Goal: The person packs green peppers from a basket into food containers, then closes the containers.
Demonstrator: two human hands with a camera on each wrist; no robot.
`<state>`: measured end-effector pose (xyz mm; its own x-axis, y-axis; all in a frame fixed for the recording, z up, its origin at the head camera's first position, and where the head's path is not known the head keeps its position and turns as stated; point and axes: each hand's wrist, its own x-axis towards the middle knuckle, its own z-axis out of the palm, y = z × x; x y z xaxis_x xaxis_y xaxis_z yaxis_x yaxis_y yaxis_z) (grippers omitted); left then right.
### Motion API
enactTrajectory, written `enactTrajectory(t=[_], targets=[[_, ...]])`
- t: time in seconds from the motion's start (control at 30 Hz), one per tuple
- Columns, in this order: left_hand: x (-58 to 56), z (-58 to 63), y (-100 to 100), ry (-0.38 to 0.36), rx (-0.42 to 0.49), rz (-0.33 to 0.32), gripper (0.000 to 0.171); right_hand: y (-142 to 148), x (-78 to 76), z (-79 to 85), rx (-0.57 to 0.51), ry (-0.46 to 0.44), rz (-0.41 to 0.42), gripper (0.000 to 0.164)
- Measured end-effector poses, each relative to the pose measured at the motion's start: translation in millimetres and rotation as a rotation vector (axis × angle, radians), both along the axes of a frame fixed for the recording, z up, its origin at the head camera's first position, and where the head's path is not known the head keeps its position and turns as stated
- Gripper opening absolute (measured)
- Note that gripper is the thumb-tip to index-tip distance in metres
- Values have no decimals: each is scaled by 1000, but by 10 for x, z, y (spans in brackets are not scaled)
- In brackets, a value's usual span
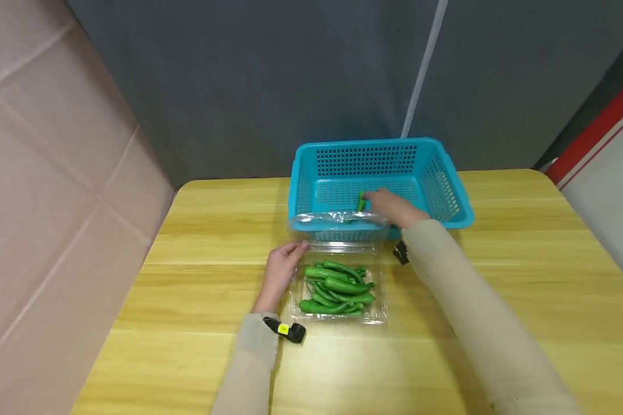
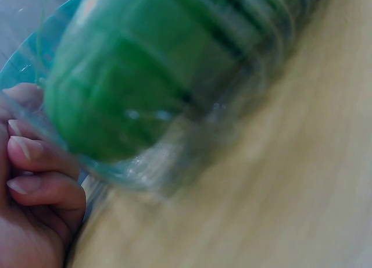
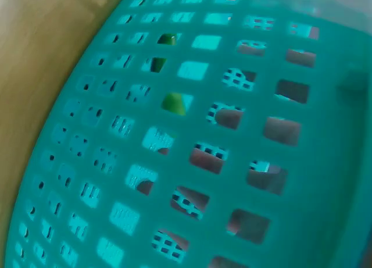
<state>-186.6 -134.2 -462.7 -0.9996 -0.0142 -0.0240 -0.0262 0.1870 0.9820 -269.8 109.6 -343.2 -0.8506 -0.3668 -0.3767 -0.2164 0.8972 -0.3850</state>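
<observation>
A clear plastic clamshell box [image 1: 295, 311] stands on the table with its lid raised, holding a heap of green chili peppers [image 1: 345, 285]. My left hand [image 1: 282, 271] pinches the box's left edge near the hinge. Its curled fingers [image 2: 49, 189] show beside the plastic in the left wrist view. Behind the raised lid, my right hand [image 1: 394, 208] reaches into the blue plastic basket [image 1: 363, 142] and pinches a single green chili pepper [image 1: 361, 202]. Through the basket's holes, the right wrist view shows bits of green pepper [image 3: 174, 103] and parts of the hand.
The basket sits at the back of the wooden table [image 1: 213, 242], close to the dark grey wall panel [image 1: 270, 86]. The raised lid [image 1: 337, 218] overlaps the basket's front rim in the head view. A pale padded wall [image 1: 57, 190] stands at the left.
</observation>
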Motion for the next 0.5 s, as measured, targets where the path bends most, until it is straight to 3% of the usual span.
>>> enactTrajectory(t=[0.27,0.4,0.5], targets=[[97,278,38,-12,-9,-20,26,-36,-213,-153,17,-98,11,40],[117,313,51,-15,-25,-18,26,-43,-303,-255,22,-95,66,43],[116,301,50,-22,-16,-19,25,-52,-289,-260,20,-89,109,43]])
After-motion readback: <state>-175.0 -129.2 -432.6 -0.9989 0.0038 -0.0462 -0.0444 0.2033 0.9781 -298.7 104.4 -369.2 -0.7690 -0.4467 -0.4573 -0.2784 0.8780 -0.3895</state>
